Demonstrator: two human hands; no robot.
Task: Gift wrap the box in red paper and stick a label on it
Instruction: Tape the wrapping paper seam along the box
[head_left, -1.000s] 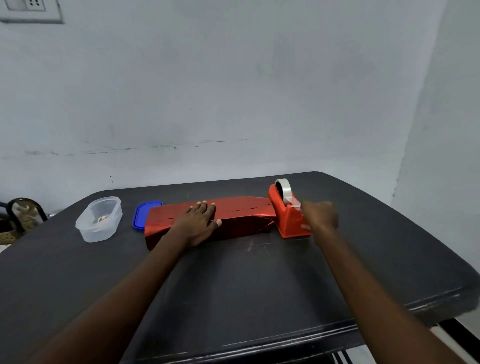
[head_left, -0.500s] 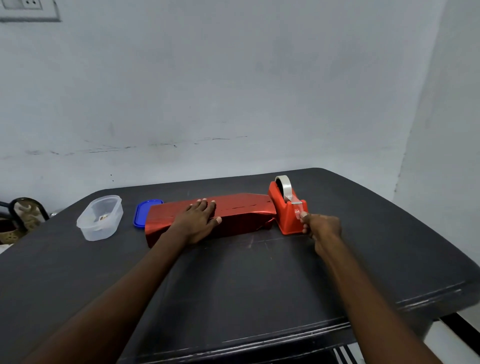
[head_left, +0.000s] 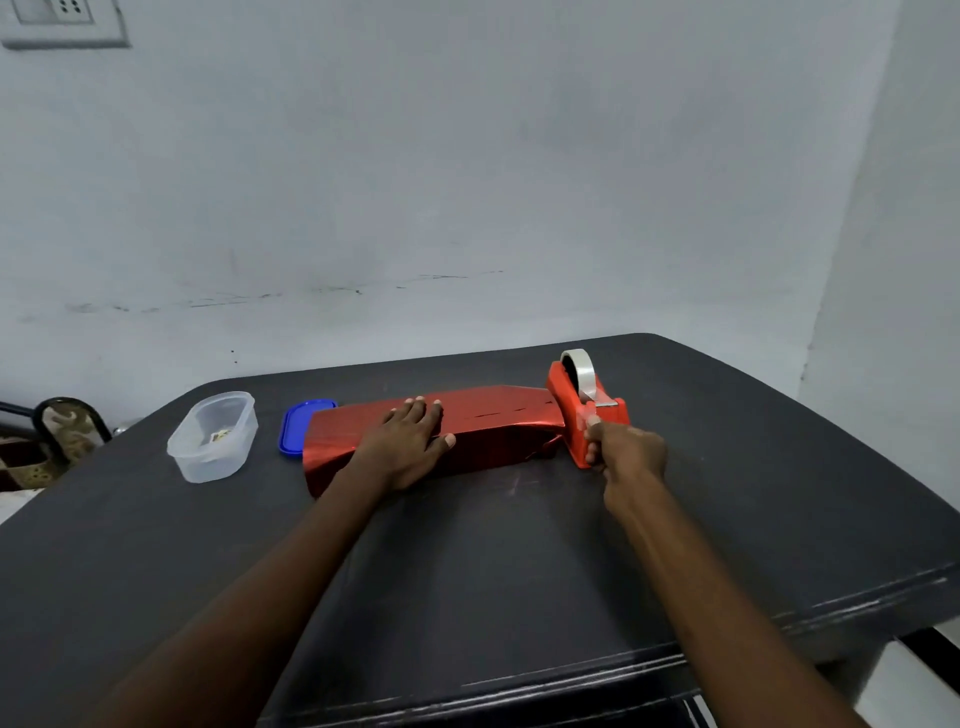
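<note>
Dark counter (head_left: 727, 519) against a scuffed pale wall (head_left: 467, 182).
Left hand (head_left: 405, 441) lies flat on the red-wrapped box (head_left: 483, 436); right hand (head_left: 628, 452) seemingly pinches tape at the dispenser (head_left: 582, 410).

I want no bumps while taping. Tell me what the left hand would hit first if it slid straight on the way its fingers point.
The left hand lies flat on the red-wrapped box, fingers pointing toward the wall. Beyond the box's far edge only bare table shows, so the way looks free; depth is hard to judge.

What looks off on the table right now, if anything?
The red paper at the box's right end, beside the tape dispenser, is crumpled and unfolded. Otherwise nothing stands out.
</note>
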